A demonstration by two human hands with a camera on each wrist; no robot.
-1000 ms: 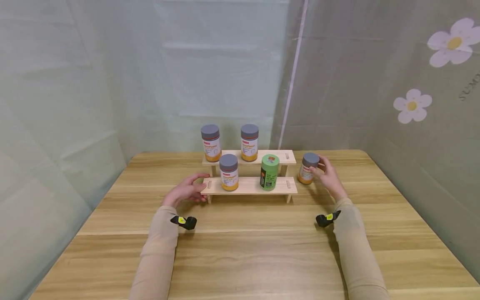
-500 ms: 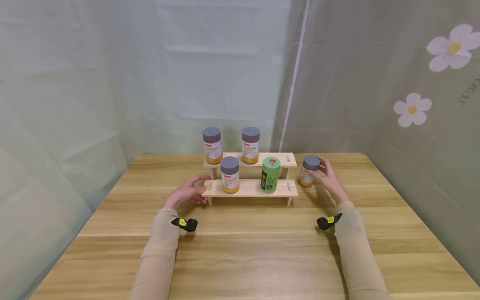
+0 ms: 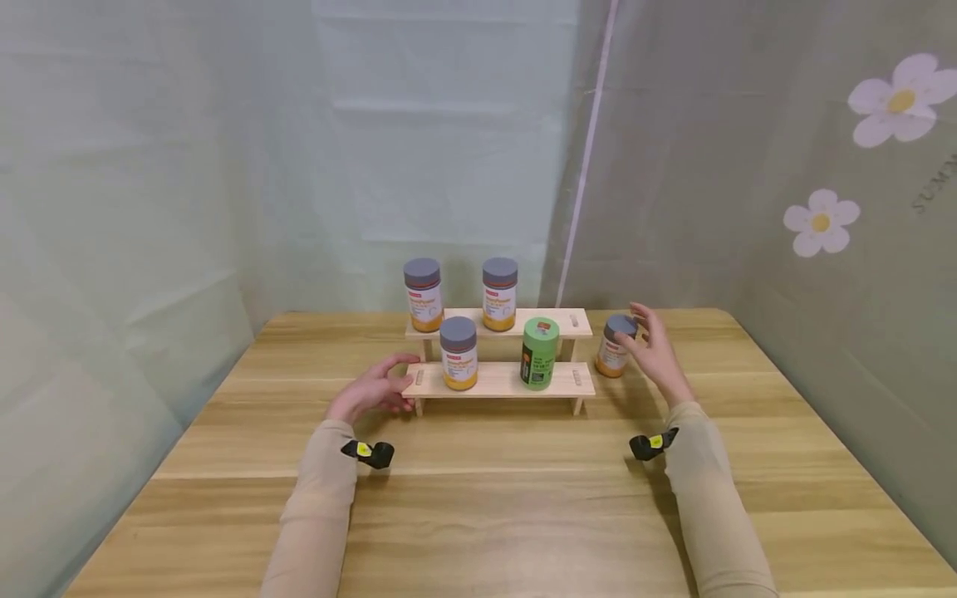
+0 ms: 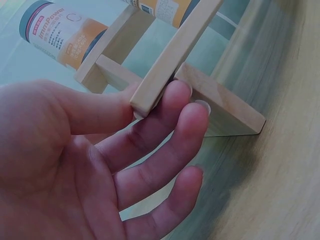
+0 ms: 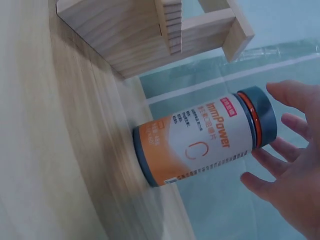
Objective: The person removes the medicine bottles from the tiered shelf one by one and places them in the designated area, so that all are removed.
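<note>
The tabletop bottle [image 5: 205, 137] reads "ImmPower" and "C"; the flowered curtain [image 3: 748, 149], "SUMM".

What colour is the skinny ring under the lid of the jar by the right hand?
Orange-red. The ring shows best in the right wrist view.

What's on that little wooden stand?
Its upper shelf holds two gray-lidded jars; its lower shelf holds another gray-lidded jar and a green jar. The wood directly under the jars is covered, and whatever they contain can't be seen.
</note>
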